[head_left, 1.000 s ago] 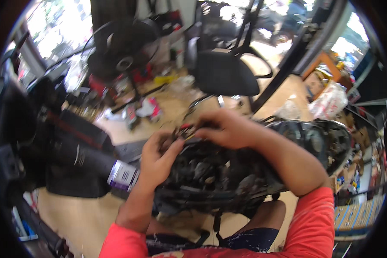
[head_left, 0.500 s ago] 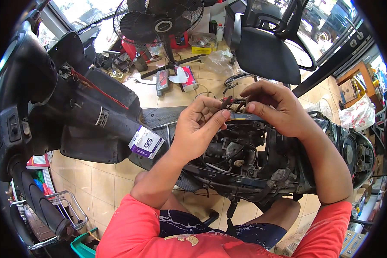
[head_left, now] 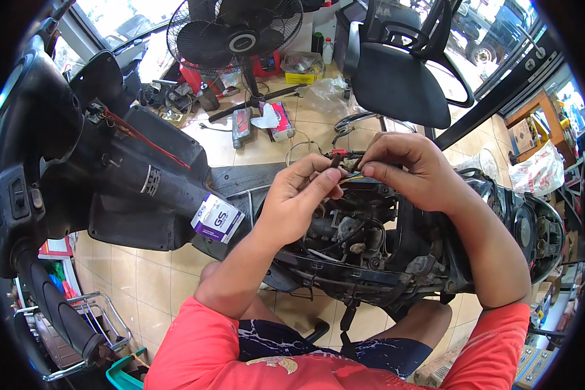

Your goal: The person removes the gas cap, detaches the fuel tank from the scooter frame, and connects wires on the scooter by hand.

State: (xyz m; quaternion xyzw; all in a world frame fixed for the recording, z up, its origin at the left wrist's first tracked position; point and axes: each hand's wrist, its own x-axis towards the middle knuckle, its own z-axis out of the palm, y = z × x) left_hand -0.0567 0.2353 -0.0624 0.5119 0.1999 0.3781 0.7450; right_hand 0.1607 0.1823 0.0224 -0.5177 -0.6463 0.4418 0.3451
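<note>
**Wire bundle held between both hands above the open scooter frame**

I hold a small bundle of coloured wires point(head_left: 346, 170) just above centre of the frame, directly over the exposed engine bay point(head_left: 351, 234) of the scooter point(head_left: 143, 188). The bundle is raised clear of the engine parts so that the individual strands can be told apart; down among the hoses and brackets they would be lost against the dark metal.

My left hand point(head_left: 299, 201) comes up from the lower middle of the frame. Its thumb and forefinger point(head_left: 325, 182) are pinched narrow on the near end of the wires, where a dark tip or connector shows. My right hand point(head_left: 413, 170) arches in from the right, fingertips point(head_left: 374, 170) closed on the same strands from the other side. A yellow strand and a blue-green one show in the short gap between the two pinches. A red piece point(head_left: 337, 154) sits at the top of the bundle, just above my left fingertips; whether it is a connector or tape I cannot tell.

The wires thus lie between the two sets of fingertips, touching both, with both palms turned inward to steady them.

A small purple-and-white box point(head_left: 218, 218) rests on the scooter's footboard, left of my left wrist. A standing fan point(head_left: 235, 40) and a black office chair point(head_left: 400, 81) occupy the upper part of the frame, with bottles and tools on the tiled floor point(head_left: 136, 273).
</note>
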